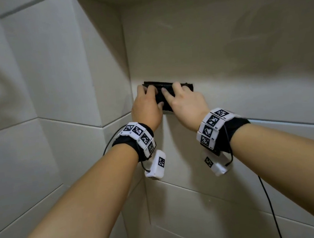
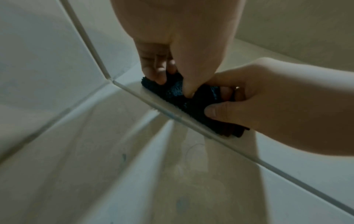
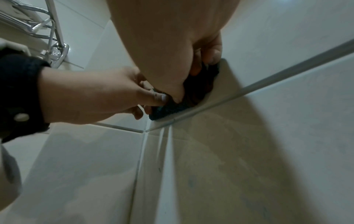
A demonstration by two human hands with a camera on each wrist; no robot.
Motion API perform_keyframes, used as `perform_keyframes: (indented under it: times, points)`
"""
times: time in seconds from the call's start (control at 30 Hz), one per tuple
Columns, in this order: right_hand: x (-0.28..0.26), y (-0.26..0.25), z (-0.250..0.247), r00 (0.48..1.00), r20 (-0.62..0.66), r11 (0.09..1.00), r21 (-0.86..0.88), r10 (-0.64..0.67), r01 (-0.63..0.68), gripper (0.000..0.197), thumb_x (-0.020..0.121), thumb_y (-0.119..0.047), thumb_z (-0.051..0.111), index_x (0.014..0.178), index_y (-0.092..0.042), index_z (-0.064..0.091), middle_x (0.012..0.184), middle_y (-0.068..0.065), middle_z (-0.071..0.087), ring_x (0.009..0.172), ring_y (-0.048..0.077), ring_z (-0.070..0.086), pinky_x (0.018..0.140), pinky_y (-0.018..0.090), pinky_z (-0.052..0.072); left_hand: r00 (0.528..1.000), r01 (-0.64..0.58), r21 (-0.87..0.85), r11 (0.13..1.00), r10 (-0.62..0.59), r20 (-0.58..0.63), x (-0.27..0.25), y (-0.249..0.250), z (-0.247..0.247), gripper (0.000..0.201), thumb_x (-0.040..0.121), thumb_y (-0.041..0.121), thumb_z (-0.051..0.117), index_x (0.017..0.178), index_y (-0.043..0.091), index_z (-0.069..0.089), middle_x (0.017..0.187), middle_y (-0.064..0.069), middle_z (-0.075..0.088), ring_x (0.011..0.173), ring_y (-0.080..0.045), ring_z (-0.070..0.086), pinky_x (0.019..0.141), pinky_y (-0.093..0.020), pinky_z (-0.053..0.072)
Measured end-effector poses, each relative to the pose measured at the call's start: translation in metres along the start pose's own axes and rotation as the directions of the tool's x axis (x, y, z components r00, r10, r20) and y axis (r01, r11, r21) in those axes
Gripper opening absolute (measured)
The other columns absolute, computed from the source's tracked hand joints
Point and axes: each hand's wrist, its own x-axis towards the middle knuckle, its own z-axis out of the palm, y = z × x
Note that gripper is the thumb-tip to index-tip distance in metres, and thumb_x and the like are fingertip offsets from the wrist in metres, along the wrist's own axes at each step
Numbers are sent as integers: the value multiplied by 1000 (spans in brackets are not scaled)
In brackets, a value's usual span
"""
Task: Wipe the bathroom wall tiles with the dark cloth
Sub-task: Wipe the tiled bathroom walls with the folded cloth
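A folded dark cloth (image 1: 161, 96) lies flat against the beige wall tile (image 1: 231, 43), just right of the room corner and above a grout line. My left hand (image 1: 146, 103) grips its left end, thumb and fingers curled onto it. Its right end is gripped by my right hand (image 1: 184, 98). In the left wrist view the cloth (image 2: 177, 92) is pinched between my left hand (image 2: 172, 50) above and my right hand (image 2: 268, 100) coming in from the right. The right wrist view shows the cloth (image 3: 168, 109) under my right hand (image 3: 172, 53), with my left hand (image 3: 95, 97) beside it.
The wall corner (image 1: 127, 63) runs vertically just left of the hands, with grey-white tiles (image 1: 50, 72) on the left wall. A chrome wire rack (image 3: 38, 30) hangs on the wall behind my left wrist. A black cable (image 1: 270, 204) dangles from my right wristband.
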Motion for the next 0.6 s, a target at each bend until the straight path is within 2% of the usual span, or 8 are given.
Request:
perform_keyframes:
  times: [0.23,0.43,0.6]
  points:
    - [3,2,3,1000,-30,1000,-18,2,-3,61,97,-16,44,154,-17,22,126,11,38,112,30,47,61,37,35,994,0,-144,990,16,105,7,-6,3,30,88,19,68,111,9,50,115,-11,44,93,-32,54,85,-44,49]
    - [21,9,-9,994,-107,998,-68,-19,12,58,90,-20,57,145,-20,41,116,12,46,101,30,51,55,34,33,999,-5,-184,983,12,41,23,-6,1,26,91,18,66,109,6,52,114,-13,45,96,-33,53,87,-43,45]
    - [48,12,-35,978,-211,998,-54,0,-12,43,92,-20,47,135,-22,48,122,13,47,105,32,53,55,34,34,1000,-10,-158,987,8,-15,55,-1,-17,30,92,19,63,115,3,51,120,-17,45,106,-38,52,89,-41,40]
